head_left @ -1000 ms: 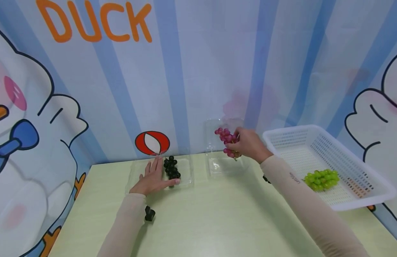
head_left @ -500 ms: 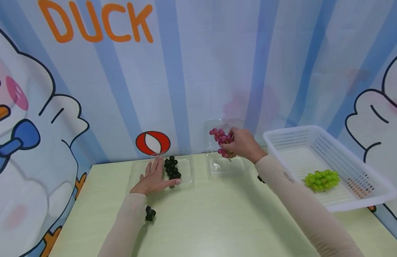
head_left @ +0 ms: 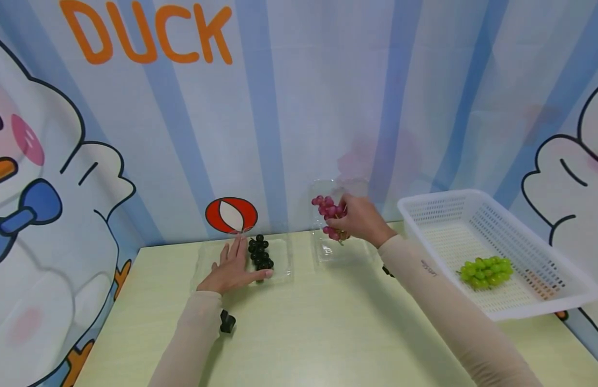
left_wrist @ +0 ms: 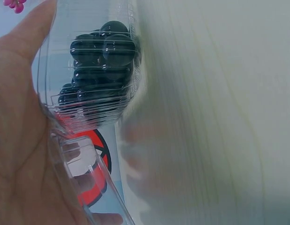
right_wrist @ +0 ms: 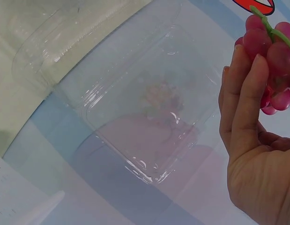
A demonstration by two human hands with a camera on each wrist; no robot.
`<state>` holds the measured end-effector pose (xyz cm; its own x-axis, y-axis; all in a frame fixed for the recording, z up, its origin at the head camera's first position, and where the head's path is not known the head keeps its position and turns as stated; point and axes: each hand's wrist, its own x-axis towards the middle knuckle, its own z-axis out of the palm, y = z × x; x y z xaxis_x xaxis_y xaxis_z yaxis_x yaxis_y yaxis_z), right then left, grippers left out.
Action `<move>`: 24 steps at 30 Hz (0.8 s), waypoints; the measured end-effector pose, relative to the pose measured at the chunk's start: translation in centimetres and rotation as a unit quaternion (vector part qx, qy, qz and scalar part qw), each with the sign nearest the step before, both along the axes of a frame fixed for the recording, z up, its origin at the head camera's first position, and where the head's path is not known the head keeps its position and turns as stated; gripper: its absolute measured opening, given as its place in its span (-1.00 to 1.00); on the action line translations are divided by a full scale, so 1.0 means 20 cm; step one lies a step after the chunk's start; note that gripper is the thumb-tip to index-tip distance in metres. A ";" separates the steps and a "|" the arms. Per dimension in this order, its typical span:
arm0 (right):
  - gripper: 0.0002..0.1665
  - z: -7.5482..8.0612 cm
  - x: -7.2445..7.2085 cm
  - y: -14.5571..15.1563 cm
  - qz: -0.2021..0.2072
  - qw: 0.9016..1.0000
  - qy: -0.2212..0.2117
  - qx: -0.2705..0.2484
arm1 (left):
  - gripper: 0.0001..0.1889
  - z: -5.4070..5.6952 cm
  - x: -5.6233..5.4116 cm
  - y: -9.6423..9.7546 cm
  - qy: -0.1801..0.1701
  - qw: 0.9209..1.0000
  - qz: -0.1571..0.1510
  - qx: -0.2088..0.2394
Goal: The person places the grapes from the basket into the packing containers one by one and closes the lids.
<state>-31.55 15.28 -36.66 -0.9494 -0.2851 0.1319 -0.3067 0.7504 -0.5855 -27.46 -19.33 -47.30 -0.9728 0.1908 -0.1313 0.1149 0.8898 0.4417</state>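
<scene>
My left hand (head_left: 229, 272) rests with fingers spread on a clear plastic clamshell box (head_left: 281, 250), its thumb along the near side. Inside that box lies a bunch of black grapes (head_left: 259, 251); the left wrist view shows the same grapes (left_wrist: 105, 61) through the clear wall, with the palm against the box's hinge side. My right hand (head_left: 364, 219) pinches a bunch of pinkish-red grapes (head_left: 325, 204) by its side, over a second clear clamshell box (head_left: 323, 255). That box's lid (right_wrist: 149, 108) stands raised at the back, as the right wrist view shows.
On the right, a white perforated basket (head_left: 449, 196) holds a bunch of green grapes (head_left: 486, 272). A printed curtain (head_left: 313, 107) hangs right behind the pale table (head_left: 304, 333). Small black pieces (head_left: 227, 321) sit at both wrists.
My right hand has carried the pinkish-red grapes leftward, from the right side of the second clear box to over its middle and left. The left hand stays where it was.
</scene>
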 end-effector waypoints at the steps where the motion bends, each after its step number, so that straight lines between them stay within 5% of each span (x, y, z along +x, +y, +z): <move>1: -0.58 0.00 0.00 -0.01 -0.001 1.000 0.002 0.003 | 0.38 0.00 0.00 0.00 -0.001 1.000 0.000 -0.001; 24: -0.58 -0.03 0.00 -0.16 0.010 0.999 -0.028 -0.023 | 0.39 -0.01 -0.01 0.00 -0.002 1.000 0.002 -0.002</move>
<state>-31.49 12.14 -37.17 -0.9499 -0.2989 0.0918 -0.2869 0.7160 -0.6364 -27.64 -19.32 -47.58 -0.9729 0.1869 -0.1358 0.1101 0.8920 0.4385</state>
